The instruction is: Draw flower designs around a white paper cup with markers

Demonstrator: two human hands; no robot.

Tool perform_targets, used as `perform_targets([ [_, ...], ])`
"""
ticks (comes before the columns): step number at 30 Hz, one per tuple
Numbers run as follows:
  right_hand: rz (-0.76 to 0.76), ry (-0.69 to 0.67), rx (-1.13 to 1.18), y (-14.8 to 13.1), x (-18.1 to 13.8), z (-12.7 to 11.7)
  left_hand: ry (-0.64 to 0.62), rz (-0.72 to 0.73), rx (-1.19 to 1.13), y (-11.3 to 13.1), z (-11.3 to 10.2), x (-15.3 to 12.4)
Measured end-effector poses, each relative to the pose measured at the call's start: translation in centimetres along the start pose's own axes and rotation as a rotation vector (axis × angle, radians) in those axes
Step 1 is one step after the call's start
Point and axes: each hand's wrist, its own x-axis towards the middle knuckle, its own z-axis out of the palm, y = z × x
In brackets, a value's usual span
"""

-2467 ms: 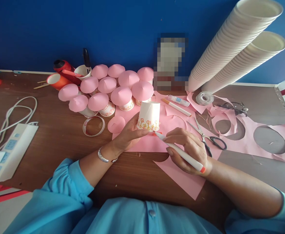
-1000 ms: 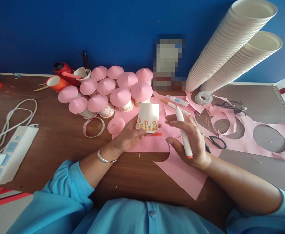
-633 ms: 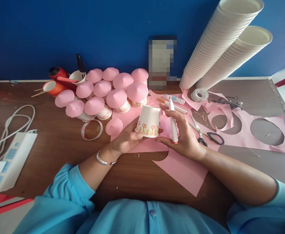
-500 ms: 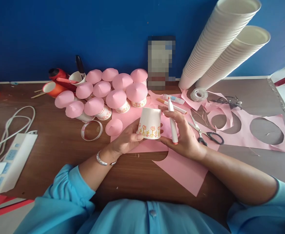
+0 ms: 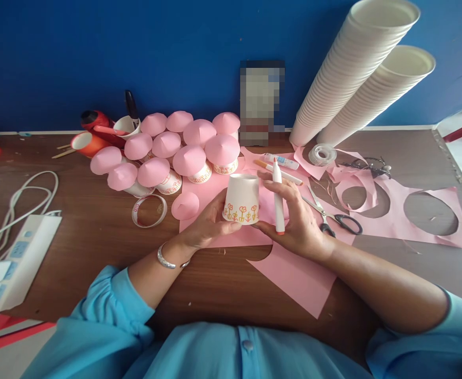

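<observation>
A white paper cup (image 5: 242, 192), upside down with orange and yellow flowers drawn around its rim, is held in my left hand (image 5: 207, 223). The left thumb lies along its lower edge, and the other fingers are partly hidden behind it. In my right hand (image 5: 300, 226) a white marker (image 5: 278, 205) stands nearly upright between the fingers, its orange tip pointing up. Right fingertips reach to the cup's side and lower rim; whether they press on it I cannot tell. Under both hands lies pink paper (image 5: 302, 279).
Several cups with pink paper cones (image 5: 189, 160) stand at the back left. Beside the right hand lie scissors (image 5: 333, 218), clear tape (image 5: 323, 155) and cut pink sheets (image 5: 396, 210). Tall cup stacks (image 5: 357, 68) lean by the wall. A power strip (image 5: 27, 263) lies left.
The cup has turned a little in my hands, so its flowers show at a different place. My left thumb has shifted right along the rim. The marker stays in my right hand.
</observation>
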Motion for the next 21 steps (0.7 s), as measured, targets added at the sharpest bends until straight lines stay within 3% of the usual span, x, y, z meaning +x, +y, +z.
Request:
perform_targets([
  [9,0.070,0.070,0.121,0.2,-0.7,-0.7,0.024,0.067,-0.162,0.7,0.6,0.2],
  [21,-0.014,0.151,0.057,-0.7,-0.4,-1.1,0.042,0.055,-0.253,0.8,0.8,0.3],
])
